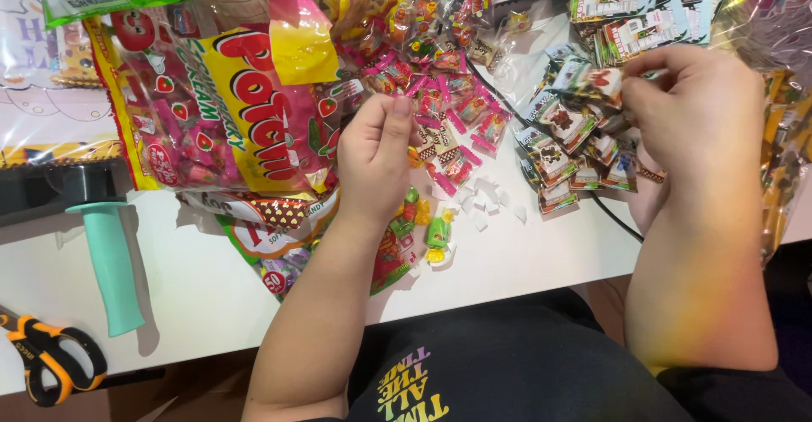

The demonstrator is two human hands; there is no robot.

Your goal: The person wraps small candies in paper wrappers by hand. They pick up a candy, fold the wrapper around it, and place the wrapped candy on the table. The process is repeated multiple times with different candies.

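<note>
Two hands worked mid-frame: the left hand (378, 153) was closed, contents unclear; the right hand (695, 109) pinched a small packet (602, 84), its long axis running left-right.

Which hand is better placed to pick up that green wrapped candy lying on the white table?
Left. The left hand hovers just above the green wrapped candy, with nothing between them. The right hand sits farther off, over the pile of small sachets, its fingers pinched on one.
</note>
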